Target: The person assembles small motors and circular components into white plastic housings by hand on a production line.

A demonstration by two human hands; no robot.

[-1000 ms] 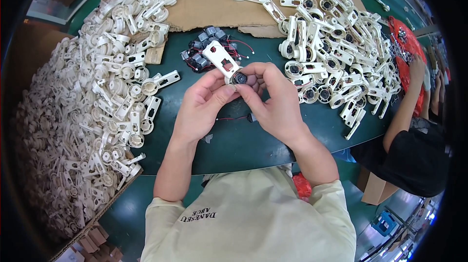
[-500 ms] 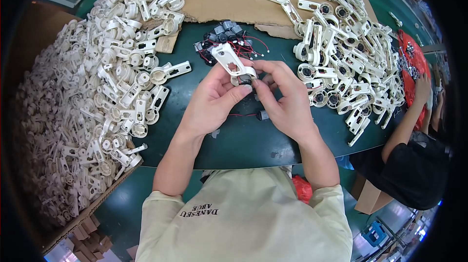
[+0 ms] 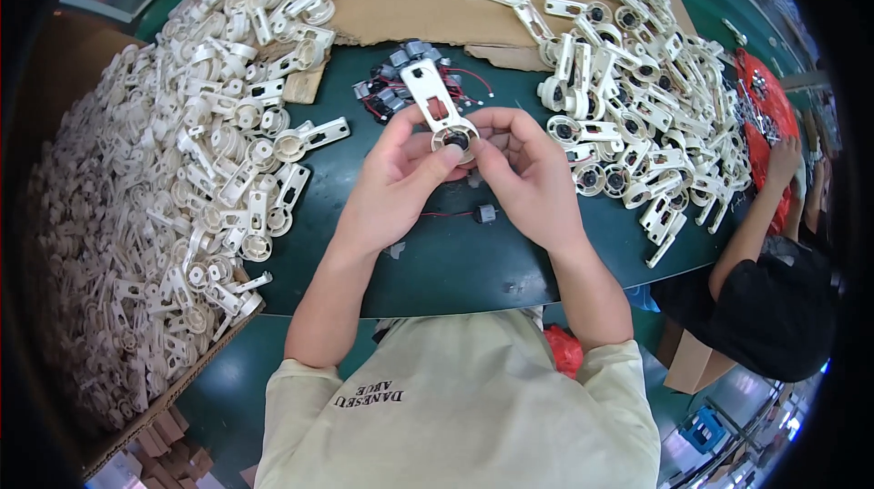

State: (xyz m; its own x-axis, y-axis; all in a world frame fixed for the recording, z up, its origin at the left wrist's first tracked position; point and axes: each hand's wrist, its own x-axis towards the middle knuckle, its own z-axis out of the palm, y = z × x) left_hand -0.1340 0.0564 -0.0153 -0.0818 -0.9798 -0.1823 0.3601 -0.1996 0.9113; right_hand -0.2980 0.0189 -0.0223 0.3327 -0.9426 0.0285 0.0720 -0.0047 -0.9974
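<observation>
Between both hands, above the middle of the dark green table, is a white plastic housing (image 3: 421, 82) with a long slotted arm and a round ring end. A small black motor (image 3: 457, 140) sits inside the ring. My left hand (image 3: 387, 188) grips the ring end, its thumb pressed near the motor. On the other side, my right hand (image 3: 533, 184) holds the ring's edge between thumb and curled fingers. Just beyond the housing lies a heap of small grey motors (image 3: 401, 59) with red wires. One loose motor (image 3: 485, 213) with a red lead rests below my hands.
A huge pile of white housings (image 3: 118, 207) fills a cardboard box on the left. More housings, many with black motors in them, form a pile (image 3: 637, 106) on the right. Cardboard (image 3: 410, 2) covers the table's far part. A co-worker's arm (image 3: 756, 216) reaches toward a red bag (image 3: 769, 97).
The housing has turned in my hands, so the ring's open face and the black motor now show from above. Both hands remain on it.
</observation>
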